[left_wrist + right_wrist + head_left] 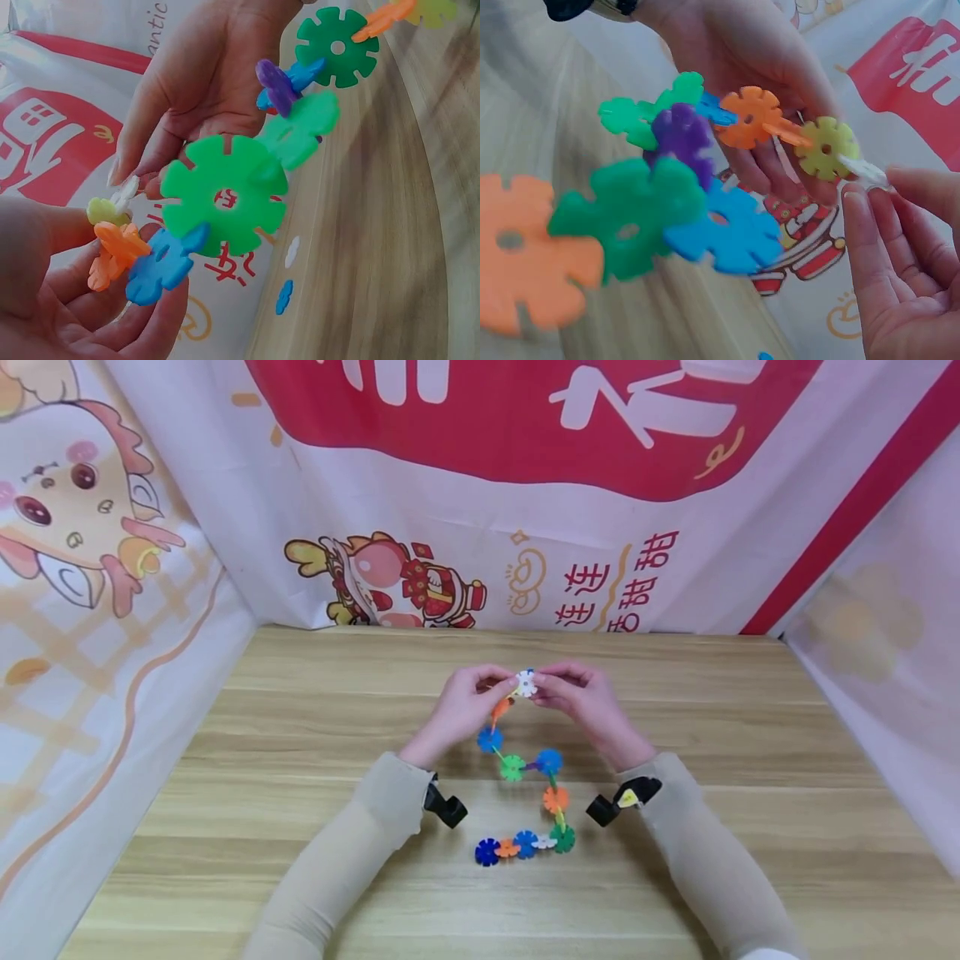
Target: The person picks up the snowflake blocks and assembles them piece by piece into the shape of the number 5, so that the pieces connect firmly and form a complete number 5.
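Note:
My left hand (pixel 467 700) and right hand (pixel 585 697) meet above the far part of the table. Between their fingertips is a white notched flower disc (pixel 527 683), pinched by the right thumb and fingers. It is slotted into a yellow disc (pixel 826 148), which my left thumb and fingers hold at the chain's end. From there the chain of linked discs hangs toward me: orange (pixel 118 251), blue (pixel 490 740), light green (pixel 513 768), purple (pixel 681 142), another blue (pixel 550 762), green (pixel 630 217), then an orange one (pixel 556 799).
Nearer me, a row holds a dark blue disc (pixel 487 852), an orange, a blue, a white and a green disc (pixel 562 837). A small white piece (pixel 292 251) and a blue piece (pixel 284 297) lie on the wooden table (pixel 300 760). A printed curtain (pixel 480 510) stands behind.

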Tool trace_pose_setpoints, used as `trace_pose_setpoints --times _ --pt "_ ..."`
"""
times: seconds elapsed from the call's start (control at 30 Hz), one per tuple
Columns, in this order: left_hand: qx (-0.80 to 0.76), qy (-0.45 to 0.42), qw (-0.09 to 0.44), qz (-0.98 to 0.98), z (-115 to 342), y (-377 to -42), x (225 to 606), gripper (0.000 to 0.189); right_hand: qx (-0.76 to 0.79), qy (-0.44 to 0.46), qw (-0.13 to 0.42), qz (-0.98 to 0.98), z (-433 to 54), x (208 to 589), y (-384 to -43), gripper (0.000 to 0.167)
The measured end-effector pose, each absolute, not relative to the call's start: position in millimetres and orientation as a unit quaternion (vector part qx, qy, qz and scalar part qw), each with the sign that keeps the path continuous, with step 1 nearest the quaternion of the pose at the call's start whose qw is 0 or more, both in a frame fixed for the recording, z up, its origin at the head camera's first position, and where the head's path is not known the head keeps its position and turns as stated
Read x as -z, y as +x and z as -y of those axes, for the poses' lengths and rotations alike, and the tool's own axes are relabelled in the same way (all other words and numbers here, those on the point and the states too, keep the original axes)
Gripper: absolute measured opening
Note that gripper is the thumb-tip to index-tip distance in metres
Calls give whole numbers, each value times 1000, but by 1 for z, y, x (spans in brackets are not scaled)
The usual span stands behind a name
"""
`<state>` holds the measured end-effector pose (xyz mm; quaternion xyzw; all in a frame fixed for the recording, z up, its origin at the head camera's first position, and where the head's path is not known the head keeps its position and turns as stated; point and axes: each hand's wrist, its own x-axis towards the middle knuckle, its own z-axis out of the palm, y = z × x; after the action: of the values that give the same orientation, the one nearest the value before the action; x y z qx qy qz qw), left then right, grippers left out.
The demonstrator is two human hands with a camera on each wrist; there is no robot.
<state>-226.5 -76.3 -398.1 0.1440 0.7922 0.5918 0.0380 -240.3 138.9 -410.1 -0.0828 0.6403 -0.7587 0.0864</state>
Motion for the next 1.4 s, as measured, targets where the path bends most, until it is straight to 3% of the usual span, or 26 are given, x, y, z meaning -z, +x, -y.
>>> trace_pose_setpoints --times 0.2,0.4,0.67,0.93,1.17,1.4 --pt "-617 120 43 -777 79 -228 401 21 669 -29 30 -743 -168 423 -273 40" --pt "-590 117 39 -798 79 -228 401 24 499 7 47 -865 -188 447 -304 43" --pt "-581 112 43 -805 77 -226 400 26 421 -12 34 -906 -185 458 -316 34" --pt "-585 106 42 -803 77 -227 402 26 514 -55 42 -855 -178 442 -291 28" --pt "-596 99 43 -795 77 -227 402 25 536 -147 -16 -831 -164 416 -249 21" --pt "-609 91 49 -787 77 -227 402 24 563 -158 -64 -809 -158 417 -230 18"
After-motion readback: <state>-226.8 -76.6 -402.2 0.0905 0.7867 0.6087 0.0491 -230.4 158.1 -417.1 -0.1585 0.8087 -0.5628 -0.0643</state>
